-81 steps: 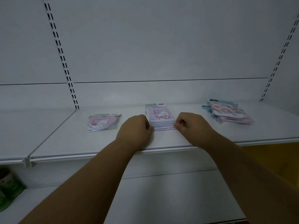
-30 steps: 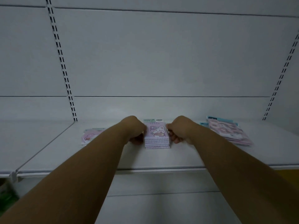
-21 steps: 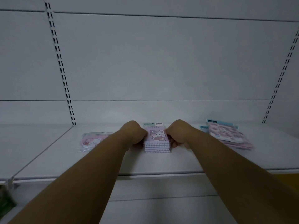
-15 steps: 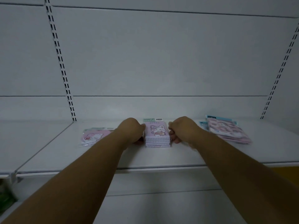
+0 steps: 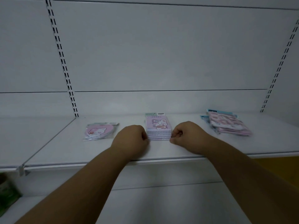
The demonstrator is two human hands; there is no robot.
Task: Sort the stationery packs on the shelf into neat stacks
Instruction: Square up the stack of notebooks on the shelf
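We are standing at a white metal shelf (image 5: 161, 151) with a white back panel (image 5: 161, 54) and slotted uprights (image 5: 62, 62) rising behind it; a lower shelf (image 5: 24, 207) is showing below, with something green (image 5: 6, 191) at its left edge. We are reaching both bare forearms over the shelf's front edge. Our left hand (image 5: 131, 139) and right hand (image 5: 187, 136) are resting as fists on the shelf, fingers curled under, and pressing against the two sides of the middle stack of packs (image 5: 158, 128), which is sitting squared up directly between our fingers. Whether the fingers are actually gripping it or only nudging it, we cannot tell. Left of our left fingers a heart-shaped pink pack (image 5: 100, 130) is lying flat. Right of our right fingers a looser pile of pink and blue packs (image 5: 226, 124) is lying fanned and askew.
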